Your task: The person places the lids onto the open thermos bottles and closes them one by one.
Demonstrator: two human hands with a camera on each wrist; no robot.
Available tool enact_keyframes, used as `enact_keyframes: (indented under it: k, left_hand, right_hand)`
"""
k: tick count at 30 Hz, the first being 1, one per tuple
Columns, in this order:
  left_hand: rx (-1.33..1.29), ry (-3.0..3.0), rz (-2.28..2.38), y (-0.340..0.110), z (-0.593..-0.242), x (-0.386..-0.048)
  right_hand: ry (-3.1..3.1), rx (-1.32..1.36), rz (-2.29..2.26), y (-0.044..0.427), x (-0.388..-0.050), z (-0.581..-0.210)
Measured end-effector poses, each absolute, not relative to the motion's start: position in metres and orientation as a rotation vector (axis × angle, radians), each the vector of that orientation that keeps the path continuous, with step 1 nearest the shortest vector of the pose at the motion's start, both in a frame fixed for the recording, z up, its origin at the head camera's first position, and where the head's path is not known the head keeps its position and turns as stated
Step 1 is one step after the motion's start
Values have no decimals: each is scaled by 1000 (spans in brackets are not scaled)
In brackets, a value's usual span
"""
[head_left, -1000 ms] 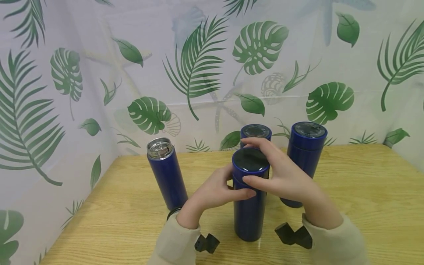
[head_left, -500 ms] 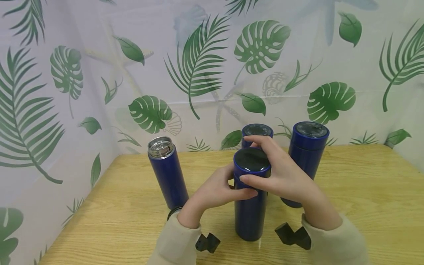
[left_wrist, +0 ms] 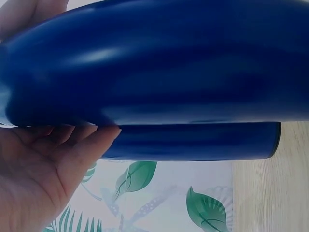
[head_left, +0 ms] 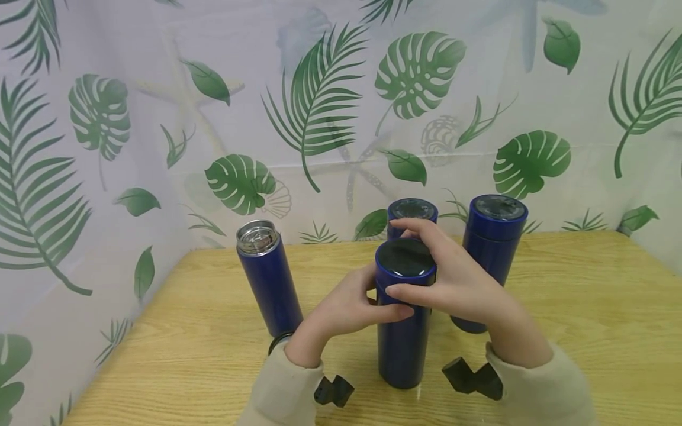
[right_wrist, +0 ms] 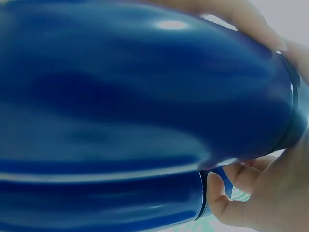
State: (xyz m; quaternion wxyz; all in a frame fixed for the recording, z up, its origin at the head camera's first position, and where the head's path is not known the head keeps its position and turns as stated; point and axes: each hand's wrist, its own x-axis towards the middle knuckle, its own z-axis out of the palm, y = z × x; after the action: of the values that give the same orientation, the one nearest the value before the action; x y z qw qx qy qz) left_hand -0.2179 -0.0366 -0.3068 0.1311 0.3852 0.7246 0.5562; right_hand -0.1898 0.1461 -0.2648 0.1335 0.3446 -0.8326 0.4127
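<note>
A: Leftmost?
B: Flask one of four: uncapped blue flask (head_left: 270, 290), steel mouth (head_left: 257, 239) exposed, standing on one wooden table (head_left: 176, 367).
A: Next?
B: Hands, two. Left hand (head_left: 343, 305) clasped round the upper body of the lidded front flask (head_left: 402, 349), front centre; right hand (head_left: 463, 284) clasped round its black-topped lid (head_left: 406, 257).
A: Remainder?
B: Lidded rear flask (head_left: 412, 209), one, behind, partly hidden; lidded far-right flask (head_left: 492, 248), one.

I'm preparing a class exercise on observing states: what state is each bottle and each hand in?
Front bottle: capped, upright, held
Left bottle: uncapped, standing
Back bottle: capped, partly hidden
Right bottle: capped, standing
Left hand: grips the front bottle's body
Right hand: grips the front bottle's top
</note>
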Motion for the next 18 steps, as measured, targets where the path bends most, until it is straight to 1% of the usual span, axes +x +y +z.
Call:
enact_keyframes:
  k: [3, 10, 14, 18]
  left_hand:
    - [1108, 2087, 1619, -37, -305, -220]
    - [1078, 2072, 1631, -38, -300, -224]
    - [1079, 2081, 1628, -38, -296, -226]
    - [1074, 2087, 1627, -38, -293, -228]
  right_hand:
    - [-2419, 1010, 1212, 146, -193, -262]
    - [-2402, 1193, 1322, 150, -199, -256]
    - [-2416, 1156, 1325, 149, -200, -252]
    - [-2442, 1056, 1290, 146, -201, -249]
